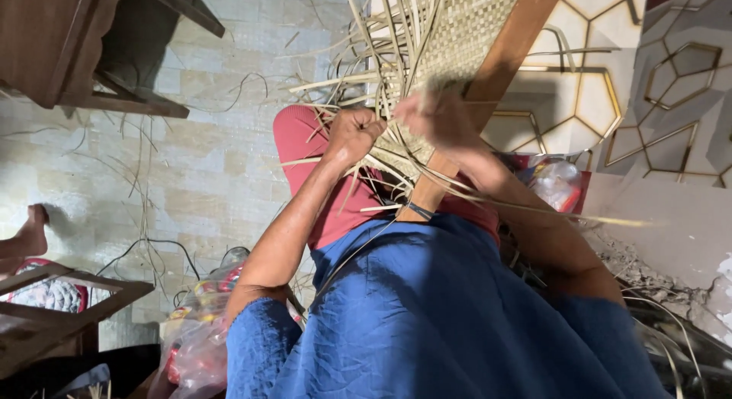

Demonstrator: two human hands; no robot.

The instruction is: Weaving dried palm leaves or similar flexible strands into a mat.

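Note:
My left hand [354,133] is closed in a fist around several pale cane strips [358,78] that fan out from a woven cane panel [465,29]. The panel sits in a wooden frame [499,63] that leans across my lap, over red trousers [305,139]. My right hand [438,117] is blurred by motion and lies on the strips near the frame's rail; its fingers seem curled on the strips. Loose strip ends trail over my blue shirt [427,307] toward the right.
A dark wooden piece of furniture [99,48] stands at the upper left on the tiled floor [206,162]. Another wooden frame [53,315] and a person's foot [27,235] are at the left. Plastic bags [198,330] lie by my left elbow; a patterned wall [663,86] is at the right.

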